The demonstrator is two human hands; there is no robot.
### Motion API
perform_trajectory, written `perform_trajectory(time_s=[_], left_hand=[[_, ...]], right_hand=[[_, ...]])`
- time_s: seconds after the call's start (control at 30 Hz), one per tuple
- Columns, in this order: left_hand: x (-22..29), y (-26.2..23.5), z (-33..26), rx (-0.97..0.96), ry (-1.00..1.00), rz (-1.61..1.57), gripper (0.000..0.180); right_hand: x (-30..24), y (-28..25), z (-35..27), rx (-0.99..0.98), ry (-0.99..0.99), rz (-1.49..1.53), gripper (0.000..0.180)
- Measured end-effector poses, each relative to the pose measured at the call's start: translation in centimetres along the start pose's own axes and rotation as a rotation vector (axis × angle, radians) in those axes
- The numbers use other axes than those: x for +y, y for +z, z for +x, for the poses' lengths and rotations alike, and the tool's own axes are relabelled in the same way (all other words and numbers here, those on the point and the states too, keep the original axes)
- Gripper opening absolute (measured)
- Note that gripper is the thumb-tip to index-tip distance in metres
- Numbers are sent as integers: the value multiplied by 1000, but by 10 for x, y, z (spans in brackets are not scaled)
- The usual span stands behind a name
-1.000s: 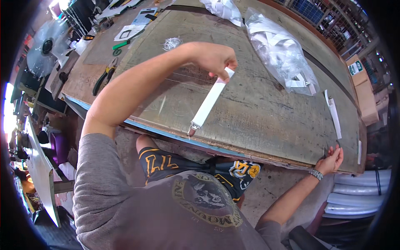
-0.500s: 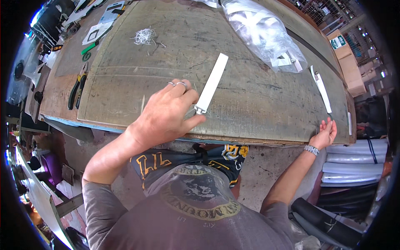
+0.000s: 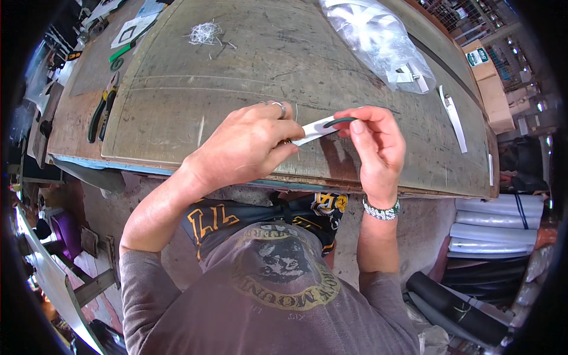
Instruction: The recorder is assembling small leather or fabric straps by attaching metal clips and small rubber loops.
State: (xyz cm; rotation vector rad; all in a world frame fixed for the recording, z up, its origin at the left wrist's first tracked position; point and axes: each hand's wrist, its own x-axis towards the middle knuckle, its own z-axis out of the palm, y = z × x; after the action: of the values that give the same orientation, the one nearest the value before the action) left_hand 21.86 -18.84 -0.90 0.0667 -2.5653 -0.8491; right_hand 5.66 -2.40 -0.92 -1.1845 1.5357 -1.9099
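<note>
My left hand (image 3: 251, 139), with a ring on it, is closed on the buckle end of a white strap (image 3: 313, 131) above the table's near edge. Its fingers hide most of the buckle. Facing it, my right hand (image 3: 378, 139) pinches a slim dark green curved piece (image 3: 340, 121) that lies over the strap's other end. What kind of thing this piece is I cannot make out. A second white strap (image 3: 454, 121) lies by itself at the table's right side.
The worn worktable (image 3: 195, 133) bears a clear plastic bag (image 3: 378, 44) of white straps and a pile of thread scraps (image 3: 205, 33). Pliers (image 3: 102, 112) lie at left. Cardboard boxes (image 3: 491, 89) stand at the far right, with wrapped rolls (image 3: 497, 222) below the table's right end.
My right hand has come from the table's right edge to the strap, bringing the dark green piece. The strap's free end has swung down toward the right under my left hand.
</note>
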Motion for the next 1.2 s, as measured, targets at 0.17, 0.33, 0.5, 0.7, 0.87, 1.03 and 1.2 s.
perform_trajectory(time_s=[0.17,0.33,0.5,0.7,0.87,1.03,1.2], left_hand=[[-9,1,0,-16,9,-21,16],[-10,3,2,19,40,-75,8],[-17,2,3,-17,-8,-108,8],[-19,2,6,-35,-1,-115,10],[-19,3,4,-29,-5,-122,10],[-20,4,5,-30,-5,-123,10],[-21,4,6,-18,5,-135,10]], right_hand=[[14,2,2,-146,119,15,14],[20,3,-1,-149,161,-55,14],[21,4,-1,-168,166,-69,14],[22,2,-3,-211,100,-120,14],[25,2,-5,-216,71,-189,12],[26,1,-4,-225,64,-218,12],[26,3,-4,-199,76,-209,11]])
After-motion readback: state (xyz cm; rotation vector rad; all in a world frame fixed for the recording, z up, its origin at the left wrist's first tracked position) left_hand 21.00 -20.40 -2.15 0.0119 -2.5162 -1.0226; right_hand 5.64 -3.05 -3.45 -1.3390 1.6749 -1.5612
